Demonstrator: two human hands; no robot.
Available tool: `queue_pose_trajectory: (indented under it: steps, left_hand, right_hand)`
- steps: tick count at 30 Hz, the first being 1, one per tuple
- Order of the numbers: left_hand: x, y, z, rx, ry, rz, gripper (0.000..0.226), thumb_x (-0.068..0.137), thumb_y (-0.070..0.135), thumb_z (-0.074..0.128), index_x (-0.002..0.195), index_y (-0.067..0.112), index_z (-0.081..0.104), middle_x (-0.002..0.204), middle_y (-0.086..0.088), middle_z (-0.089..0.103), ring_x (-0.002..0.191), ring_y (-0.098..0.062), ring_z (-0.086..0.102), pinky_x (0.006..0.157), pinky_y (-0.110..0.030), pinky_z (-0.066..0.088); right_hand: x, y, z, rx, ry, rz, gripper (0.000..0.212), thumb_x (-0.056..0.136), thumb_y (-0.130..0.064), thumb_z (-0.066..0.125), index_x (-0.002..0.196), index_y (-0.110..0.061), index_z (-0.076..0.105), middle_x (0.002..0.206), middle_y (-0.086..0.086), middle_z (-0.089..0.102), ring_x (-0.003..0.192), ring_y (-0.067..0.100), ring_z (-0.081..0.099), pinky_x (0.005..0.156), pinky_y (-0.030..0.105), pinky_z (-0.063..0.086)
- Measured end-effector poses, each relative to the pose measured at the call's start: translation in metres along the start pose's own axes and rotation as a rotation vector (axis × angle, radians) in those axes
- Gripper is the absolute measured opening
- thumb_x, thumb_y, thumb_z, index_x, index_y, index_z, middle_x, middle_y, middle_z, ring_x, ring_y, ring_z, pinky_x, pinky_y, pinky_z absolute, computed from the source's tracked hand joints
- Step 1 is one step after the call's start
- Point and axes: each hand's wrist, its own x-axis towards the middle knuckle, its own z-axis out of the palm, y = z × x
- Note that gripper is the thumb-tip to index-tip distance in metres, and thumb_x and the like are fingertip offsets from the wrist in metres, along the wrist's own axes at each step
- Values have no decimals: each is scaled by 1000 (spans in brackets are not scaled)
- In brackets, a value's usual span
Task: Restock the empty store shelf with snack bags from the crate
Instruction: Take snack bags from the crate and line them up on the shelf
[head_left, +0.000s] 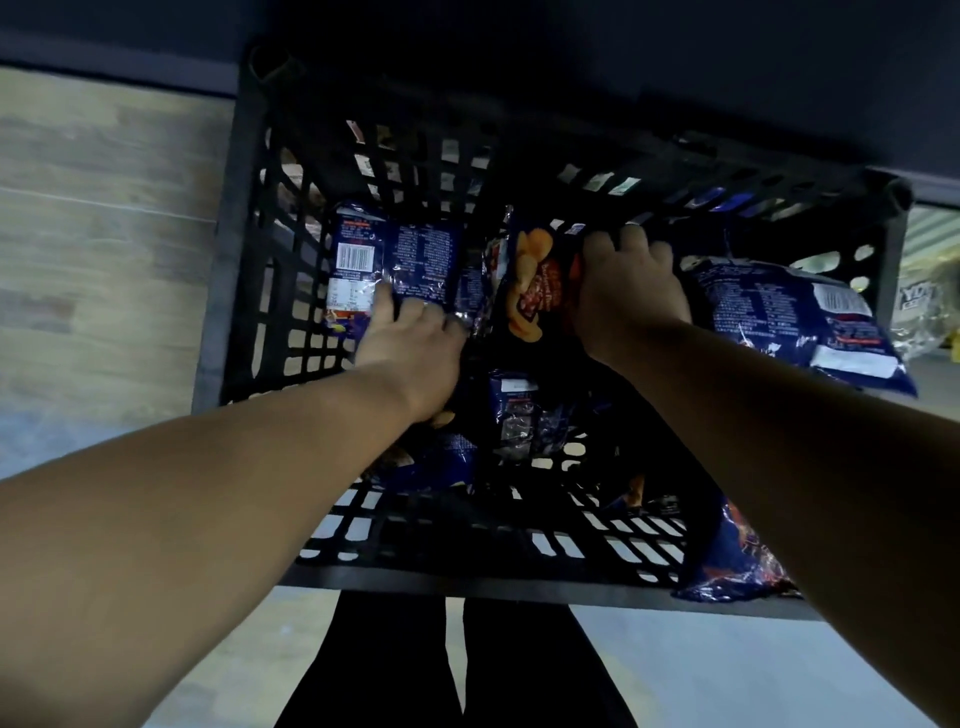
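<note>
Both my arms reach down into a black lattice crate (244, 270) that holds several dark blue snack bags. My left hand (410, 348) grips the near edge of a blue bag (395, 260) lying back side up, barcode showing, at the crate's left. My right hand (628, 291) grips a blue bag with orange chips printed on it (530, 280) near the middle. Another blue bag (795, 317) lies over the crate's right rim. More bags (519, 415) sit lower in the crate, partly hidden by my arms. No shelf surface is visible.
The crate stands on a pale wood-look floor (104, 234). A dark overhang (571, 52) shades its far side. One blue bag (727, 561) hangs over the near right rim. My dark trouser legs (452, 670) stand just behind the near rim. Clear packaging (924, 306) lies at far right.
</note>
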Motion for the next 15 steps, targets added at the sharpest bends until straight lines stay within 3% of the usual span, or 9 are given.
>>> queue_pose_trajectory:
  steps: [4, 8, 10, 12, 15]
  left_hand:
    - [-5, -23, -9, -42, -130, -26, 53, 89, 14, 47, 141, 19, 38, 134, -11, 43, 124, -31, 41, 105, -50, 27]
    - [-3, -44, -26, -181, -136, -112, 50, 89, 10, 47, 137, 21, 39, 130, -7, 52, 118, -29, 49, 100, -43, 31]
    - [0, -48, -31, -198, -115, -120, 49, 89, 9, 47, 136, 20, 38, 124, -6, 56, 112, -29, 53, 99, -43, 32]
    - [3, -46, -33, -212, -111, -121, 48, 90, 11, 48, 136, 20, 36, 119, -5, 58, 108, -28, 54, 97, -43, 34]
    - [6, -43, -29, -211, -95, -122, 45, 92, 15, 50, 133, 20, 35, 101, -1, 57, 94, -25, 54, 91, -42, 37]
  right_hand:
    - [0, 0, -9, -93, -1, -118, 59, 90, -7, 58, 142, -16, 31, 142, 11, 30, 127, 37, 31, 93, 44, 43]
    - [-5, -7, -7, -319, -54, -365, 59, 92, -12, 55, 144, -24, 31, 147, 5, 25, 127, 33, 29, 92, 41, 46]
    - [-5, -12, -2, -331, -100, -456, 61, 92, -11, 55, 145, -31, 32, 156, 1, 12, 134, 33, 23, 97, 43, 43]
    - [-3, -14, 4, -205, -166, -485, 71, 91, -4, 56, 147, -36, 28, 160, -9, -5, 141, 31, 14, 102, 42, 38]
    - [-2, -19, 11, 265, -186, -322, 80, 88, -7, 61, 151, -35, 19, 160, -13, -12, 147, 26, 11, 109, 41, 37]
